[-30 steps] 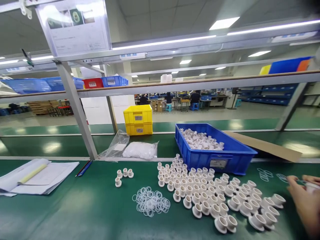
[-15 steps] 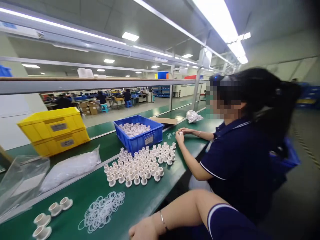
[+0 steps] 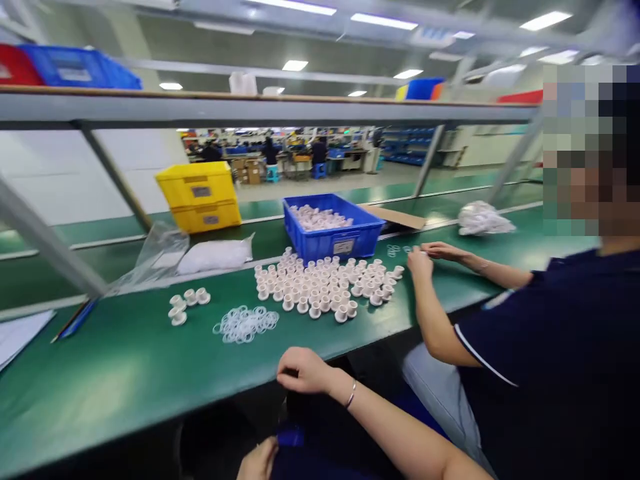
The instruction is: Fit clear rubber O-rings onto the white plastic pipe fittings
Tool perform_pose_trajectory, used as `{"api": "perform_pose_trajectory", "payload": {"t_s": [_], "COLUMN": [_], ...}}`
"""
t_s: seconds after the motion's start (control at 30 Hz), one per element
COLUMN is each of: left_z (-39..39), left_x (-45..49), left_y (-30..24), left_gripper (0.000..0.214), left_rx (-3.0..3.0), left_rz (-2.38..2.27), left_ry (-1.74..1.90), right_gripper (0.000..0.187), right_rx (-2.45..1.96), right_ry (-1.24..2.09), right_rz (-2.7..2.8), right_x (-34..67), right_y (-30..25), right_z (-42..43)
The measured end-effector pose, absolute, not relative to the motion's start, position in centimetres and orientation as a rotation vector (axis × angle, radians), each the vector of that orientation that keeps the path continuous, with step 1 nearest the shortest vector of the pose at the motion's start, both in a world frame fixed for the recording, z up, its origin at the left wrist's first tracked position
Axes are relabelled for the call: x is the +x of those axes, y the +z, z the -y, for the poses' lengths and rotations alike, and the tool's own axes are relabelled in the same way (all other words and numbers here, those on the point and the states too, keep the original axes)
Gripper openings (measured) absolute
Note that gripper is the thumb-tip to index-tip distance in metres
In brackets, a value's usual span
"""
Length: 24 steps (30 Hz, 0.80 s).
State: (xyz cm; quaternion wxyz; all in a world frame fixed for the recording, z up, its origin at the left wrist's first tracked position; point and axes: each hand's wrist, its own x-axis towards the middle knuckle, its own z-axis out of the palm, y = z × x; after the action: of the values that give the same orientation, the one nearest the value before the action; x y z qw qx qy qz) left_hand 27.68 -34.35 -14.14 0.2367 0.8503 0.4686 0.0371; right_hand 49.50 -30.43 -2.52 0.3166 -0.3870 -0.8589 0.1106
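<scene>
Ahead and to left of right hand (image 3: 306,368): rings (image 3: 245,325), apart, spread longest sideways. Farther from left hand (image 3: 257,461). Right fingers curled; can't tell if pinching, either hand.

Ceiling lights (image 3: 295,65) shone above a pale floor (image 3: 350,183), where blue stools (image 3: 320,171) stood at distant workbenches (image 3: 301,159) with blue racks (image 3: 407,145) to their right, and a long grey shelf (image 3: 280,113) crossed in front.
</scene>
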Motion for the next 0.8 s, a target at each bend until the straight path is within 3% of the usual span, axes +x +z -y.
{"api": "perform_pose_trajectory", "payload": {"t_s": [0.17, 0.27, 0.43, 0.8], "left_z": [40.0, 41.1, 41.4, 36.1], "left_x": [25.9, 25.0, 22.7, 21.3], "left_y": [-16.9, -16.5, -14.7, -9.9], "left_gripper": [0.037, 0.028, 0.047, 0.076], "left_rx": [2.218, 2.247, 2.066, 1.776], "left_rz": [-1.655, -1.965, -2.221, -1.917], "left_ry": [0.105, 0.043, 0.037, 0.459], "right_gripper": [0.012, 0.015, 0.018, 0.019], "right_rx": [-0.916, -0.86, -0.779, -0.787], "right_ry": [0.14, -0.017, -0.138, -0.106], "right_rz": [2.308, 2.336, 2.343, 2.364], "right_x": [49.4, 49.5, 50.0, 50.3], "right_y": [-3.2, -3.8, -4.2, -4.5], "right_z": [30.3, 30.7, 30.5, 30.6]}}
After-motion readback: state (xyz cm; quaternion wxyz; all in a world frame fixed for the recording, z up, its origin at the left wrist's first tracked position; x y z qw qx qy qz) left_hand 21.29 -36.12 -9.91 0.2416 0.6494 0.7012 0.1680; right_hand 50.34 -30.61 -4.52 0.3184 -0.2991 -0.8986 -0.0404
